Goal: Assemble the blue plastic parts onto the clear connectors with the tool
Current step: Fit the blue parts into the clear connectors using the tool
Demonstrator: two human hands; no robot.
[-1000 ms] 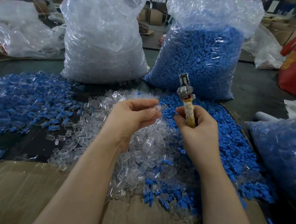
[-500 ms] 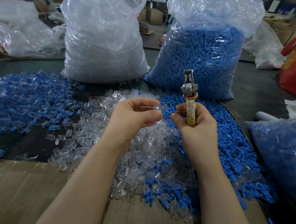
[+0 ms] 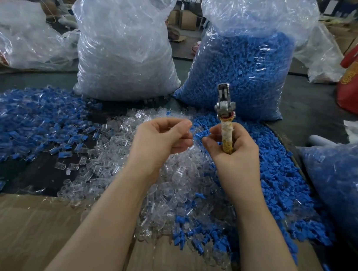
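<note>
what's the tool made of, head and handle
Tool in the right hand: the head looks like dull grey metal, worn, with a faint sheen. The handle seems wrapped in yellowed tape or cloth, judging by the spiral bands; the core is hidden.

tool: [image 3: 224, 116] stands upright, metal head on top, taped handle below.
clear connectors: [image 3: 161, 192] a big see-through pile in the middle.
blue plastic parts: [image 3: 280, 185] a heap just right of them.

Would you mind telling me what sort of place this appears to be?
Probably a small factory or workshop bench for hand assembly. Two big clear plastic sacks, one of blue plastic parts and one of clear connectors, stand behind loose heaps of both, and the right hand holds a tape-wrapped metal tool.
</note>
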